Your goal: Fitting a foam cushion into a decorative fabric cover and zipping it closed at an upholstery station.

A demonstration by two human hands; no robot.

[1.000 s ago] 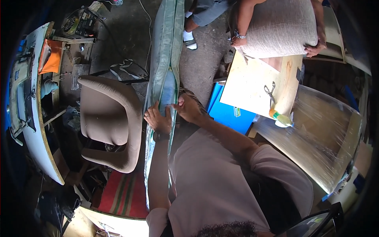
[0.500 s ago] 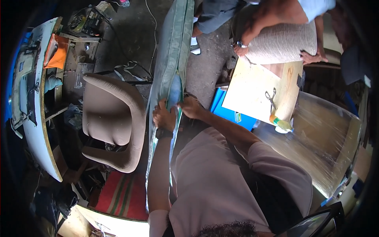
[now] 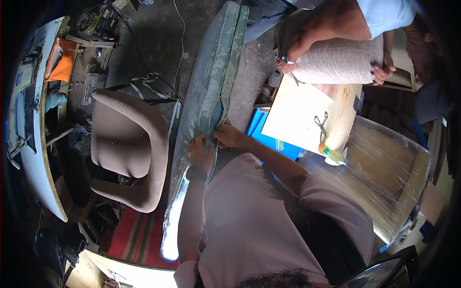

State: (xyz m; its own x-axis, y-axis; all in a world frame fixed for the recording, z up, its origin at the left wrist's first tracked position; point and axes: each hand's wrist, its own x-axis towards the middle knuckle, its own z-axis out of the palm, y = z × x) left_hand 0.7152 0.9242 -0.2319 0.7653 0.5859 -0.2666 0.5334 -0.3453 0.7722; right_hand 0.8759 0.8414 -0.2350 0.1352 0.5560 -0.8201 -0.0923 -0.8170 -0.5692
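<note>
A long green patterned cushion point(image 3: 206, 67) stands on its narrow side in front of me, its cover parted along a seam. Through the gap a small strip of bluish filling point(image 3: 217, 111) shows. My left hand point(image 3: 200, 151) is closed on the cover's edge at the near part of the gap. Right beside it, my right hand point(image 3: 229, 136) pinches the other edge of the cover. Both sets of fingertips are nearly together at the seam. Exactly how the fabric lies between them is partly hidden.
A brown upholstered chair point(image 3: 126, 144) lies at the left, above a red striped cloth point(image 3: 126, 235). At the right, a wooden board point(image 3: 293, 108) bears scissors point(image 3: 321, 124) and a bottle point(image 3: 334, 156). Behind it another person holds a beige cushion point(image 3: 336, 60). A plastic-wrapped panel point(image 3: 384, 177) stands nearby.
The gap in the green cover has narrowed, with less bluish filling showing. My two hands have come closer together at the seam. The other person's beige cushion has tilted slightly.
</note>
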